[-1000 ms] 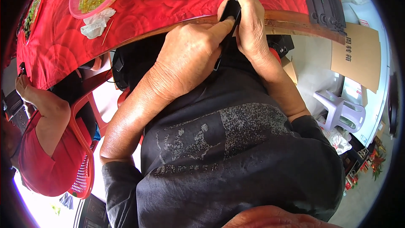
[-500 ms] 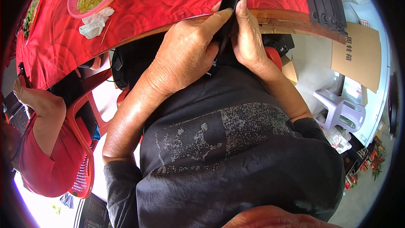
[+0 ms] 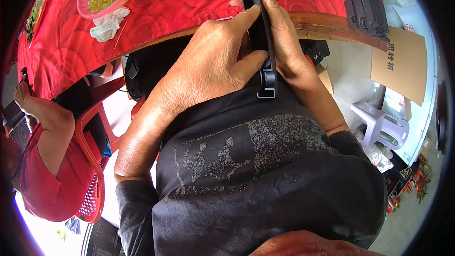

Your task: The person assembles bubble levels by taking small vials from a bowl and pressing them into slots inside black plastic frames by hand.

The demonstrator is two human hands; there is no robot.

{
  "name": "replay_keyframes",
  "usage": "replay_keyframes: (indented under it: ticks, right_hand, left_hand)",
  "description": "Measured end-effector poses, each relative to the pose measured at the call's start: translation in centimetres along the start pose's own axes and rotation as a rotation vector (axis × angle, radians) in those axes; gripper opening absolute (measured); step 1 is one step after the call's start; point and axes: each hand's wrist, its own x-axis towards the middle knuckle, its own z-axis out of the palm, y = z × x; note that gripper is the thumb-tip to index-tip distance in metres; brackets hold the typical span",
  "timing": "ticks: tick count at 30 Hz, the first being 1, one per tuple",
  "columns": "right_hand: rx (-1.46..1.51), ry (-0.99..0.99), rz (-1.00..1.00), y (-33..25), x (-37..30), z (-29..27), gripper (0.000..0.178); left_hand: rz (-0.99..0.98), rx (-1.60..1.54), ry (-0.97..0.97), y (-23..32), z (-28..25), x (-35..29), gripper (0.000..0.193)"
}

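Observation:
A long black plastic part point(image 3: 258, 31), with a hooked lower end, is held upright between my two hands at the table's near edge. My left hand point(image 3: 213, 59) is closed on its left side, forefinger and thumb pressed along it. My right hand point(image 3: 283, 33) lies along the right side, thumb pointing up and fingers wrapped behind it; fingertips show beyond the left edge. The hooked lower end hangs in front of my dark shirt. Whether anything small sits under my left fingertips is hidden.
A red rose-patterned cloth point(image 3: 166, 16) covers the table. On it are a pink basket point(image 3: 79, 7) of yellow-green clear tubes, crumpled tissue point(image 3: 106, 26), a thin stick point(image 3: 121, 34) and several similar black parts point(image 3: 362, 7). A co-worker's arm point(image 3: 52, 118) is at left; a lilac stool point(image 3: 381, 123) stands right.
The black part has turned more upright, its lower end now showing below my left hand. My left thumb has stretched out across it, and my right hand has shifted slightly upward.

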Motion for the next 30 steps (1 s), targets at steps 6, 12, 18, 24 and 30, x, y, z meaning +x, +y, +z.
replay_keyframes:
  ticks: [6, 12, 18, 24, 30]
  right_hand:
    - [0.02, -0.154, 0.026, 0.1, -0.2, -1.0, 0.065]
    - [0.139, -0.194, 0.114, -0.3, -0.9, 0.2, 0.054]
    - [0.173, -0.287, 0.217, -0.1, -0.2, -0.4, 0.047]
    - [0.215, -0.351, 0.229, 0.3, -0.2, -0.8, 0.043]
    - [0.201, -0.246, 0.333, -0.5, -1.3, 0.1, 0.034]
  left_hand:
    - [-0.058, -0.051, -0.048, 0.2, -0.1, -0.2, 0.063]
    - [-0.032, 0.104, -0.034, 0.0, -0.9, -0.1, 0.04]
    - [0.065, 0.284, 0.079, 0.2, -1.1, -0.2, 0.021]
    - [0.153, 0.378, 0.182, 0.8, -1.3, 0.0, 0.017]
    - [0.359, 0.495, 0.123, 0.0, -2.7, 1.1, 0.029]
